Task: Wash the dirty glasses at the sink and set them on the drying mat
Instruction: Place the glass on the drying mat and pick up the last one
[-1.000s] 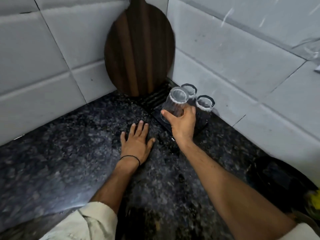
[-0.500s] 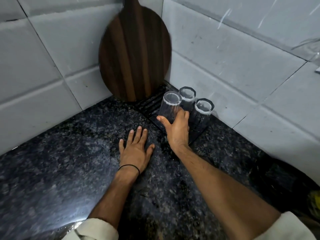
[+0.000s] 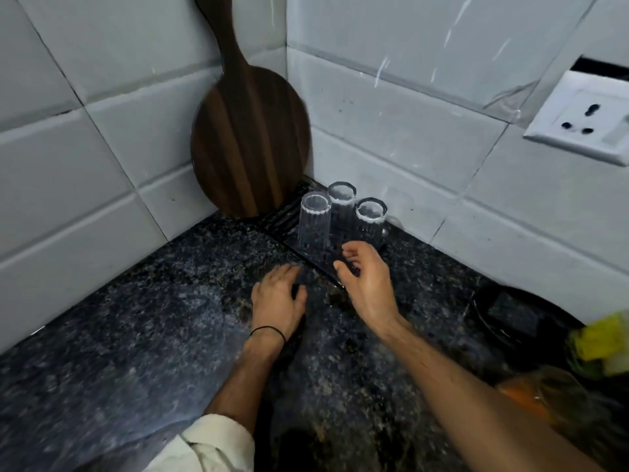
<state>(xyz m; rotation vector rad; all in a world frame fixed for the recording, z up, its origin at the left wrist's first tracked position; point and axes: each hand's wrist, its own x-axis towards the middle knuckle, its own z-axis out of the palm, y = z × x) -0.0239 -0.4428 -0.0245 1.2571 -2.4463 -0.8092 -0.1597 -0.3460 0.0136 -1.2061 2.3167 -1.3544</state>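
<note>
Three clear ribbed glasses stand upside down on the dark ribbed drying mat (image 3: 289, 218) in the tiled corner: a near-left glass (image 3: 313, 224), a back glass (image 3: 341, 199) and a right glass (image 3: 370, 221). My right hand (image 3: 366, 284) hovers just in front of the mat, fingers loosely curled, holding nothing and clear of the glasses. My left hand (image 3: 277, 298) rests palm down on the black granite counter (image 3: 153, 318), left of the mat's front corner; its fingertips are blurred.
A round dark wooden board (image 3: 250, 144) leans upright in the corner behind the mat. A white wall socket (image 3: 582, 119) is at the upper right. At the right edge lie a dark pan (image 3: 510, 318), a yellow sponge (image 3: 599, 338) and an orange item (image 3: 531, 393).
My right hand has let go of the near-left glass, which now stands on the mat, and has drawn back toward me. My left hand's fingers have pulled in slightly.
</note>
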